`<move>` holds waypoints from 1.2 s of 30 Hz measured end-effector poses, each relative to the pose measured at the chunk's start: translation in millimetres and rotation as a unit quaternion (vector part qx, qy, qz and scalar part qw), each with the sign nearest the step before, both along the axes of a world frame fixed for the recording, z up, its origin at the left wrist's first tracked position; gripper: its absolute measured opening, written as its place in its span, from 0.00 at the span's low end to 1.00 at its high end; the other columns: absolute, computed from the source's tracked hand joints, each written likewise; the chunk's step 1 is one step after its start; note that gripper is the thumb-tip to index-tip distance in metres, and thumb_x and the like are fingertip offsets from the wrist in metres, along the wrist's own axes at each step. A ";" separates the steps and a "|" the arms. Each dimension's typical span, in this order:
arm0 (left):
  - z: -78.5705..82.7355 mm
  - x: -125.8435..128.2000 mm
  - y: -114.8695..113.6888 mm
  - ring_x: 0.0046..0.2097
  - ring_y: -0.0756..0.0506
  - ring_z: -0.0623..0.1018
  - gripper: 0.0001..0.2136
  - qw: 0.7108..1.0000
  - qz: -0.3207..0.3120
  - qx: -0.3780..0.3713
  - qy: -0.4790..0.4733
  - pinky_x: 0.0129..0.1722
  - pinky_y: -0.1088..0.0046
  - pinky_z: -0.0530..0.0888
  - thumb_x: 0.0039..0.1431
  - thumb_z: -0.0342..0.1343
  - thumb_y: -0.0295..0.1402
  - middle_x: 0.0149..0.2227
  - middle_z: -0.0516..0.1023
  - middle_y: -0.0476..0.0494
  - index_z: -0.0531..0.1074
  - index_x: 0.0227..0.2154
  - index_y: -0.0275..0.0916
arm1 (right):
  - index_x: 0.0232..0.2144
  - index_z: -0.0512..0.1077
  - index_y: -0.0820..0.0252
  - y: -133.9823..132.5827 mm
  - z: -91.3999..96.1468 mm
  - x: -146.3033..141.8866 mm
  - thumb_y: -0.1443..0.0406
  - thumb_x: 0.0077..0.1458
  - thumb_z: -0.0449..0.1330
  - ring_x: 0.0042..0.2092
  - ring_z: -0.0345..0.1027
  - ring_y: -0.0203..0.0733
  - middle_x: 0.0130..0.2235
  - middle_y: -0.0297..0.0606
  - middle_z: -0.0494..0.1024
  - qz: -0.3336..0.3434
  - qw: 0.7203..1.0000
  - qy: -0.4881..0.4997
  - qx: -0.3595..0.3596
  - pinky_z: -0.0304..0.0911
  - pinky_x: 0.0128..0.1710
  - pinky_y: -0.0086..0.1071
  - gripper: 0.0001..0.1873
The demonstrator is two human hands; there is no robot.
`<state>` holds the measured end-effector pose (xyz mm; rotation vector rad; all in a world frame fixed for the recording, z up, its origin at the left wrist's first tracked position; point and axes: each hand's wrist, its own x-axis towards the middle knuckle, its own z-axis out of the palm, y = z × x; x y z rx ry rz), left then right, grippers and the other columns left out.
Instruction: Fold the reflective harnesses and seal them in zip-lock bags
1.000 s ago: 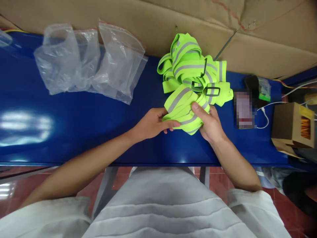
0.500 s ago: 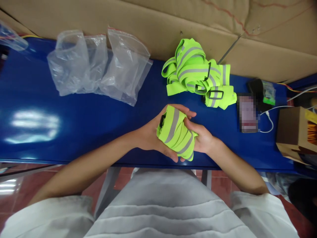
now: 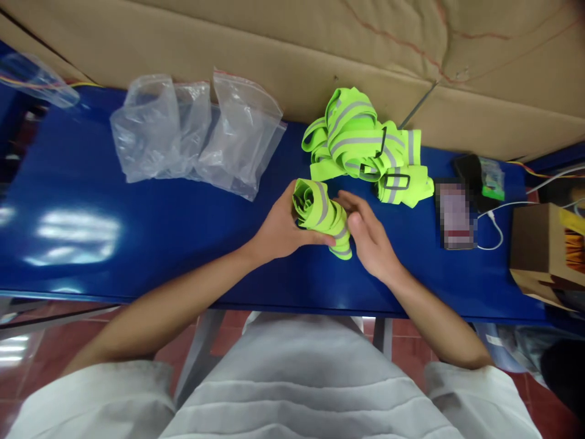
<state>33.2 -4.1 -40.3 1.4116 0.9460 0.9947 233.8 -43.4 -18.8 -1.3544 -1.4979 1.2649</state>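
Observation:
My left hand [image 3: 276, 230] is wrapped round a rolled-up neon yellow-green reflective strap [image 3: 320, 214] with grey stripes, held just above the blue table [image 3: 137, 244]. My right hand [image 3: 371, 239] rests against the roll's right side, fingers stretched out and touching the fabric. Behind the roll lies a loose heap of the same reflective straps [image 3: 361, 146] with black plastic buckles. Several clear zip bags [image 3: 201, 134] lie at the back left of the table.
A phone [image 3: 452, 213] on a white cable lies right of the strap heap, with a small black device [image 3: 478, 174] behind it. An open cardboard box [image 3: 543, 244] stands at the far right. Brown cardboard sheets [image 3: 365, 49] line the back.
The strap bundle went from spread between both hands to a tight roll in my left hand. My right hand loosened from gripping it to lying open against its side.

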 end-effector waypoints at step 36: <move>71.1 -55.9 83.4 0.70 0.18 0.62 0.47 0.800 0.221 0.127 0.543 0.64 0.35 0.61 0.58 0.65 0.51 0.68 0.63 0.16 0.53 0.72 0.33 | 0.53 0.76 0.61 15.3 -9.2 11.0 0.48 0.54 0.70 0.55 0.76 0.55 0.51 0.46 0.83 -0.120 0.985 0.012 0.122 0.68 0.60 0.50 0.31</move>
